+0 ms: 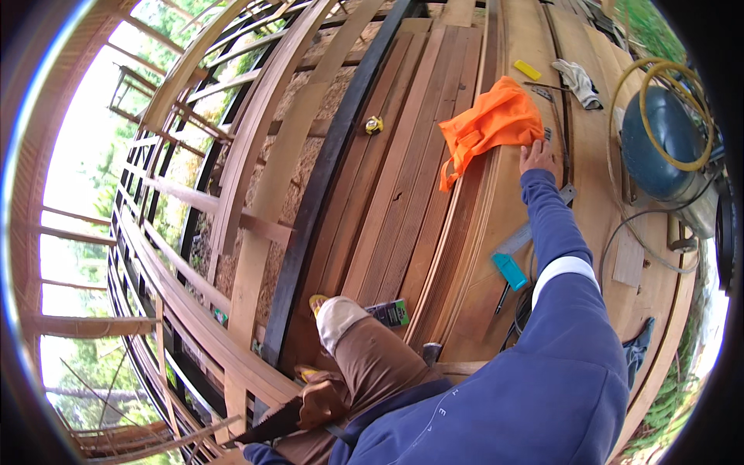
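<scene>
My right hand [540,157] reaches far forward over the pale boards, its fingers stretched out at the near right edge of a crumpled orange cloth bag or vest [496,116]. A small dark object [548,133] lies beside the fingertips. Nearer along that arm is a metal square with a teal handle [509,271], partly hidden by the sleeve. A thin black pen-like tool [502,298] lies just below it. Only a sliver of my left hand [240,447] shows at the lower left, by a dark brown flap; its fingers are hidden.
A yellow-black tape measure [373,125] rests on reddish grooved boards [411,178]. Beyond the orange cloth are a yellow block [527,70] and a pale glove [577,81]. At right stands a blue tank [659,143] with a yellow hose [659,68]. Open joists [310,128] show gaps at left.
</scene>
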Action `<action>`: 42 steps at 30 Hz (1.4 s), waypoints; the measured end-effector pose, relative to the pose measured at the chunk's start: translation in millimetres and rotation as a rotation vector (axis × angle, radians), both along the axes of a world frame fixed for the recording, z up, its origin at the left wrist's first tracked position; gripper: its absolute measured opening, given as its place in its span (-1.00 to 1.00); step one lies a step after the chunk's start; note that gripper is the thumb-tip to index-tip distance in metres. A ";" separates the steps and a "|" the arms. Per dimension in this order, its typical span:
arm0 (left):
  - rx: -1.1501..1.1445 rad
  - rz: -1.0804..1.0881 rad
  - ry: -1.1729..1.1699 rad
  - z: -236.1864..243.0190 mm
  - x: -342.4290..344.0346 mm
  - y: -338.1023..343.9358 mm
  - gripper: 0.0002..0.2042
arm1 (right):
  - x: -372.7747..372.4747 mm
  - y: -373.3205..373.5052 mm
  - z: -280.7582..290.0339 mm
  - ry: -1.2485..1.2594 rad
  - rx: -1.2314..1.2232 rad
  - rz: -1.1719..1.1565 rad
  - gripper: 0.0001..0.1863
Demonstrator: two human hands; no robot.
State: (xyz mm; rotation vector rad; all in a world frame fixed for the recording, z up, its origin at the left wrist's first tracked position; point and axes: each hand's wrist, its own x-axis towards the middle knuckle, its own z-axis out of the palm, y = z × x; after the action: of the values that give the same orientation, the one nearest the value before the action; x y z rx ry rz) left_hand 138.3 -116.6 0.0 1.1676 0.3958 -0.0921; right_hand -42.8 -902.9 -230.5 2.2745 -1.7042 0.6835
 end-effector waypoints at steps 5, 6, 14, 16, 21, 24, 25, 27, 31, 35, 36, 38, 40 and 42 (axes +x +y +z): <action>-0.046 0.022 -0.190 50.7 16.7 73.1 -0.71 | -13.5 70.5 0.8 0.095 0.188 0.107 -0.77; -0.051 0.052 -0.240 60.1 4.2 102.0 -0.71 | -1.5 104.7 7.0 0.102 0.273 0.174 -0.78; -0.156 0.019 -0.456 110.7 7.6 208.6 -0.72 | -32.1 128.4 43.6 0.042 0.388 0.642 -0.72; -0.165 -0.012 -0.497 114.7 9.3 220.9 -0.72 | -48.5 112.6 39.2 0.151 0.346 0.800 -0.71; -0.098 -0.071 -0.524 113.1 0.8 212.5 -0.78 | -48.1 101.4 49.4 0.439 0.585 0.880 -0.63; -0.171 -0.080 -0.465 101.5 -0.5 226.1 -0.78 | -54.9 98.6 59.8 0.455 0.566 0.831 -0.75; -0.162 -0.071 -0.458 94.8 -2.3 235.9 -0.78 | -59.3 96.9 58.8 0.436 0.503 0.844 -0.77; -0.066 0.138 -0.422 89.7 -9.9 224.4 -0.78 | -60.2 99.9 64.2 0.438 0.449 0.853 -0.75; -0.156 -0.022 -0.461 84.5 -9.7 257.7 -0.80 | -49.7 101.1 50.2 0.385 0.395 0.779 -0.79; 0.132 0.213 -0.449 94.1 18.8 185.5 -0.81 | -26.7 109.4 34.8 -0.040 0.435 0.705 -0.73; 0.178 0.225 -0.467 98.6 31.5 158.9 -0.80 | -18.5 112.5 31.4 -0.306 0.534 0.716 -0.77; 0.276 0.237 -0.517 112.8 51.6 111.0 -0.78 | 7.9 128.3 33.9 -0.687 0.812 0.750 -0.88; 0.396 0.271 -0.552 128.0 48.8 84.7 -0.75 | 58.0 227.8 81.0 -1.002 1.266 0.777 -0.79; 0.325 0.182 -0.562 134.5 47.8 63.1 -0.76 | 85.6 339.8 150.6 -1.277 1.587 0.861 -0.63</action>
State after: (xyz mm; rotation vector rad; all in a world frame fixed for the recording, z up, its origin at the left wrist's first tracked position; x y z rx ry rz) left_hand 186.1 -53.5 134.5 1.4093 0.0133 0.4663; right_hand 42.8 -563.1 -79.8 4.5163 -1.7744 1.5361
